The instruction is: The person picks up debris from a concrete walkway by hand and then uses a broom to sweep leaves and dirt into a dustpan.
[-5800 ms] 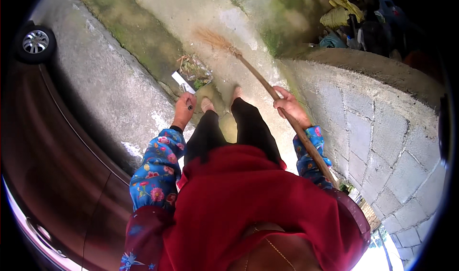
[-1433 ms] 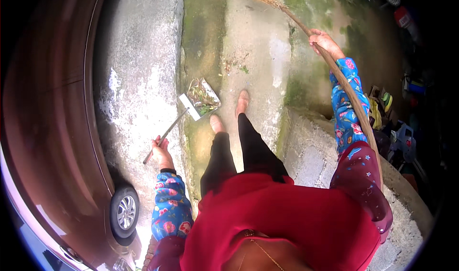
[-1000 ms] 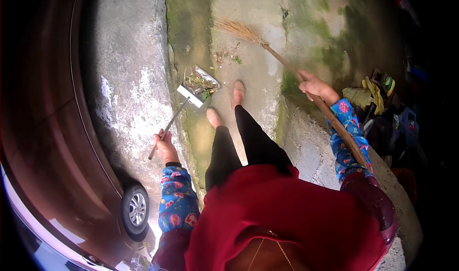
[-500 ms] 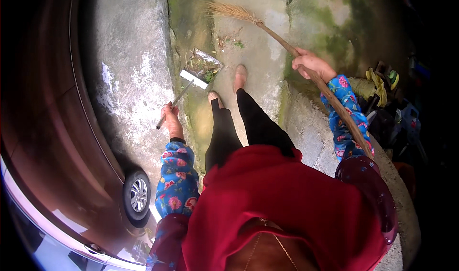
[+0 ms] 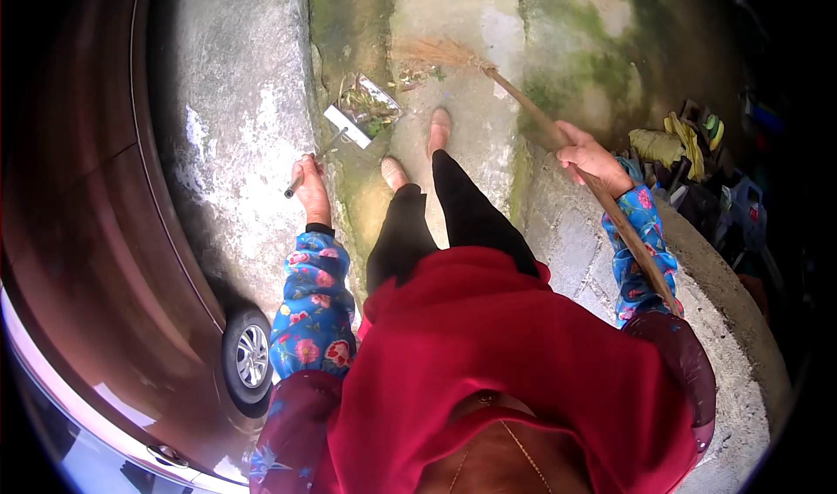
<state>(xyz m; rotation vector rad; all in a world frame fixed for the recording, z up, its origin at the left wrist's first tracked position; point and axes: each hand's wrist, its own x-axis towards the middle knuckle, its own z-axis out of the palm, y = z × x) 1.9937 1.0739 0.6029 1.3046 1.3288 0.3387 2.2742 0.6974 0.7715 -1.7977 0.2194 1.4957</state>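
My right hand [image 5: 593, 158] is wrapped round the wooden handle of a broom [image 5: 532, 110], whose upper end runs back along my right forearm. The broom's straw bristles [image 5: 440, 54], smeared by motion, are low over the concrete beyond my feet. My left hand [image 5: 311, 193] is closed round the thin metal handle of a long-handled dustpan [image 5: 349, 128]. Leaves and plant debris [image 5: 366, 106] lie in the pan, which has a white back edge and sits left of my feet. Some loose debris [image 5: 410, 80] lies on the ground between the pan and the bristles.
A brown car [image 5: 96, 197] with a visible wheel [image 5: 250, 354] stands along the left. A raised concrete ledge [image 5: 240, 84] runs beside it. At the right are a concrete edge [image 5: 732, 320] and a heap of odds and ends with a yellow cloth [image 5: 689, 145]. Green moss patches the ground.
The broom's bristles have swung nearer and a little right, toward the loose debris. My right hand has moved right and nearer. The dustpan has shifted slightly farther away, its handle pointing more toward me.
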